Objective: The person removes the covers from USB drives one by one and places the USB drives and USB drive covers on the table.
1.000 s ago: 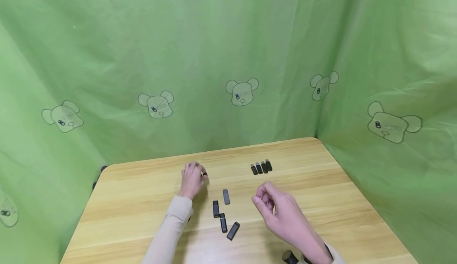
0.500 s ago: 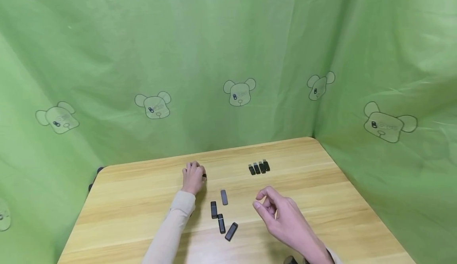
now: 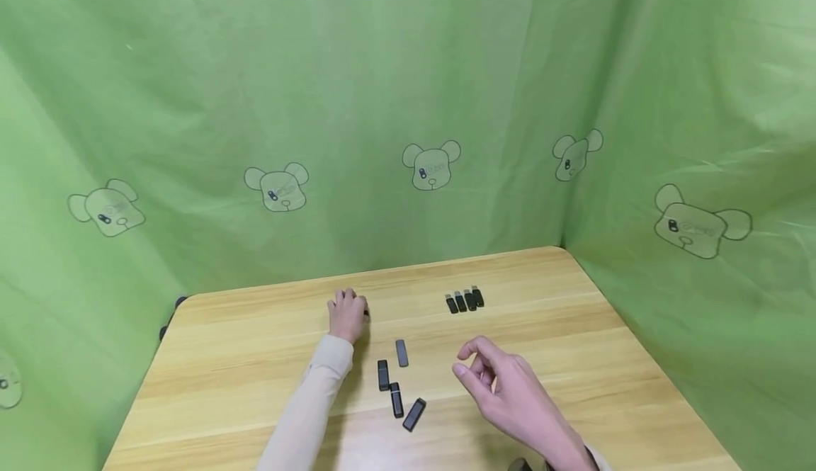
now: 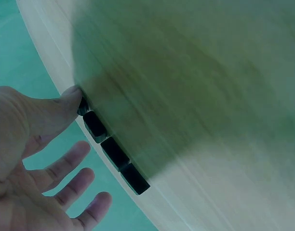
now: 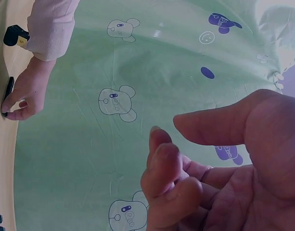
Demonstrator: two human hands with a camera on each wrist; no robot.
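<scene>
At the back left of the table my left hand pinches a small black USB stick cap, the thumb on its near side and the index finger hidden behind. It stands at the end of a line with several matching black caps, close to the table's edge. The other fingers are spread behind the line in the left wrist view. My right hand hovers over the right half of the table with fingers loosely bent, thumb and index finger apart, nothing between them.
Several uncapped black USB sticks lie side by side at the back right. Mid-table are a grey stick and dark sticks, one of them near the front. A dark round object shows at the bottom edge. Green curtains surround the table.
My left hand has turned slightly and settled lower over the caps, so less of the black piece shows beside its fingers. The right hand stays almost in place, its thumb and index finger slightly farther apart.
</scene>
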